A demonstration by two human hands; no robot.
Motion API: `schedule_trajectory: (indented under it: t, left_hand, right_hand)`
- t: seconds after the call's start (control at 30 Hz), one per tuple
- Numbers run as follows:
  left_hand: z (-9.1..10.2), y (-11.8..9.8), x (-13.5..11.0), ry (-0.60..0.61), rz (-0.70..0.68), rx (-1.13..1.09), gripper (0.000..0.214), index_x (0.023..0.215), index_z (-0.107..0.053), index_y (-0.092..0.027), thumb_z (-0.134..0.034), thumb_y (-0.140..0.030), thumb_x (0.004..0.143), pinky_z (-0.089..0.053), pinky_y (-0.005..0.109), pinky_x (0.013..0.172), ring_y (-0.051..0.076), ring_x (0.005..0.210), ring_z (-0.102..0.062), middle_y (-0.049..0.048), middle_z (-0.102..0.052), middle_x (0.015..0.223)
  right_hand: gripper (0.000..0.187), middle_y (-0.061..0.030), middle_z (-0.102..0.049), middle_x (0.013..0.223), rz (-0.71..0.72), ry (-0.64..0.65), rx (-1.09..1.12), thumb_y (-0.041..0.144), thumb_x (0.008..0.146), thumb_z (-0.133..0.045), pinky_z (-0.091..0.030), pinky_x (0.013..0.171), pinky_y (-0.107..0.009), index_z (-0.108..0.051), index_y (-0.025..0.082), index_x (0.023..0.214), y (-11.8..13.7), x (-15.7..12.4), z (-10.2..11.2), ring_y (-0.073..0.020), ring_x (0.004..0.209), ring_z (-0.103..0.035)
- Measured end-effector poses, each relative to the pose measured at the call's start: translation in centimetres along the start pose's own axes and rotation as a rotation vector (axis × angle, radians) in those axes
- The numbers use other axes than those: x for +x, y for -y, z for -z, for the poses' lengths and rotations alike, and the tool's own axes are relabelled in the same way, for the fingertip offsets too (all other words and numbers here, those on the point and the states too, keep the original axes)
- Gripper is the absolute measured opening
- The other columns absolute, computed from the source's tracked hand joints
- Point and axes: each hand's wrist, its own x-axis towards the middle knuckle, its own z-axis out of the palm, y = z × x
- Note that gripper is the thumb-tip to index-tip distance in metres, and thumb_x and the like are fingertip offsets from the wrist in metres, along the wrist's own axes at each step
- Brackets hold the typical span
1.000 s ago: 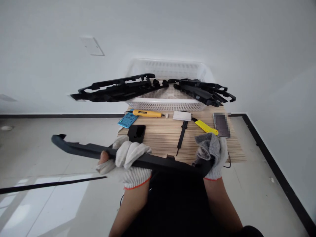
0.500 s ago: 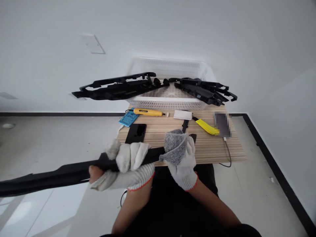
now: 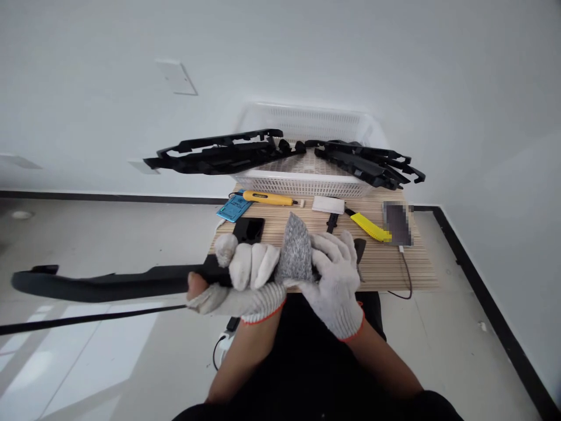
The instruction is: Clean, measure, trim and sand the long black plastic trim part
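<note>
My left hand point(image 3: 245, 275), in a white knit glove with the thumb tip bare, is wrapped round a long black plastic trim strip point(image 3: 131, 285). The strip reaches far out to the left. A grey cloth point(image 3: 295, 250) lies over the strip just right of that hand. My right hand point(image 3: 335, 275), gloved the same way, grips the cloth against the strip, with its thumb below and fingers above. The strip's right end is partly hidden by the cloth and the right hand.
A white plastic basket point(image 3: 302, 184) at the back holds several black trim pieces point(image 3: 219, 158). On the wooden table point(image 3: 394, 269) lie a yellow pen-like tool point(image 3: 268, 199), a blue packet point(image 3: 235, 207), a dark phone point(image 3: 249, 229), a white block point(image 3: 328, 204), a yellow-handled knife point(image 3: 368, 227) and a cabled device point(image 3: 398, 223).
Both hands have shifted slightly right, and the strip's left end has swung up into view. The cloth now stands folded up over the strip between the hands. The view has shifted a little.
</note>
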Motion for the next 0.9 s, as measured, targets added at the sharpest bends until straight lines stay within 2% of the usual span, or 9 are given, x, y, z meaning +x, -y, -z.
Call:
schedule_trajectory:
  t: [0.1,0.2,0.27,0.33,0.43,0.53,0.73,0.83,0.9]
  left_hand:
    - [0.1,-1.9,0.4,0.098,-0.013,-0.014,0.048,0.076,-0.036,-0.023,-0.079,-0.045,0.077,-0.050,0.017,0.050,0.006,0.042,-0.051,-0.0137,-0.044,0.047]
    - [0.3,-4.3,0.9,0.043,0.002,0.036,0.041,0.077,-0.039,-0.023,-0.079,-0.035,0.078,-0.051,0.016,0.055,0.005,0.043,-0.051,-0.0152,-0.040,0.047]
    - [0.3,-4.5,1.0,0.097,-0.008,0.040,0.042,0.076,-0.040,-0.023,-0.079,-0.036,0.077,-0.051,0.016,0.053,0.005,0.042,-0.051,-0.0151,-0.040,0.046]
    - [0.2,-3.4,0.9,0.169,-0.011,0.022,0.044,0.076,-0.039,-0.024,-0.079,-0.040,0.077,-0.050,0.016,0.050,0.005,0.042,-0.052,-0.0144,-0.045,0.045]
    - [0.1,-1.7,0.6,0.162,0.033,0.025,0.045,0.076,-0.038,-0.024,-0.077,-0.047,0.079,-0.051,0.017,0.048,0.006,0.043,-0.055,-0.0125,-0.052,0.047]
    - [0.4,-2.7,0.8,0.241,0.052,-0.035,0.053,0.076,-0.038,-0.024,-0.077,-0.060,0.077,-0.053,0.021,0.051,0.008,0.043,-0.056,-0.0127,-0.049,0.045]
    - [2.0,-9.0,2.1,0.307,0.083,-0.148,0.075,0.078,-0.044,-0.024,-0.061,-0.095,0.059,-0.052,0.028,0.053,0.010,0.046,-0.058,-0.0130,-0.053,0.050]
    - [2.4,-9.8,2.5,0.437,0.131,-0.128,0.077,0.082,-0.044,-0.024,-0.072,-0.089,0.055,-0.051,0.026,0.058,0.008,0.052,-0.057,-0.0134,-0.054,0.056]
    - [2.3,-9.3,2.5,0.454,0.108,-0.060,0.072,0.085,-0.043,-0.023,-0.078,-0.080,0.060,-0.050,0.025,0.061,0.007,0.054,-0.053,-0.0135,-0.050,0.058]
  right_hand:
    - [0.038,-0.0044,-0.071,0.128,-0.044,0.017,0.016,0.055,0.086,-0.077,-0.027,0.125,-0.057,-0.073,0.027,0.113,-1.6,0.0,-0.1,-0.0302,0.126,-0.060]
    - [0.048,-0.0091,-0.066,0.136,-0.185,-0.003,-0.044,0.060,0.080,-0.082,-0.040,0.116,-0.059,-0.075,0.027,0.114,-4.2,-0.2,0.0,-0.0338,0.130,-0.056]
    - [0.059,-0.0121,-0.061,0.141,-0.242,-0.015,-0.058,0.064,0.076,-0.083,-0.047,0.109,-0.057,-0.074,0.026,0.119,-4.5,-0.4,-0.1,-0.0362,0.132,-0.053]
    - [0.063,-0.0124,-0.059,0.143,-0.202,-0.026,-0.039,0.066,0.076,-0.082,-0.043,0.113,-0.060,-0.072,0.026,0.122,-3.5,-0.5,-0.3,-0.0375,0.134,-0.052]
    - [0.050,-0.0077,-0.062,0.139,-0.044,-0.050,-0.007,0.061,0.083,-0.076,-0.029,0.123,-0.063,-0.072,0.030,0.122,-1.2,-0.5,-0.1,-0.0355,0.134,-0.053]
    - [0.039,-0.0057,-0.062,0.139,-0.012,-0.055,-0.015,0.051,0.086,-0.075,-0.033,0.123,-0.058,-0.073,0.032,0.120,-1.5,-0.6,0.5,-0.0334,0.133,-0.053]
    - [0.052,-0.0095,-0.055,0.148,-0.498,-0.009,-0.236,0.036,0.088,-0.070,-0.044,0.112,-0.059,-0.063,0.032,0.140,-8.1,-1.8,1.6,-0.0337,0.135,-0.051]
    - [0.070,-0.0109,-0.048,0.156,-0.648,0.082,-0.205,0.046,0.087,-0.070,-0.042,0.116,-0.056,-0.051,0.029,0.151,-9.2,-1.3,2.5,-0.0337,0.143,-0.046]
    - [0.071,-0.0129,-0.048,0.157,-0.645,0.045,-0.191,0.051,0.089,-0.067,-0.041,0.118,-0.056,-0.050,0.026,0.153,-8.5,-0.7,3.2,-0.0342,0.144,-0.046]
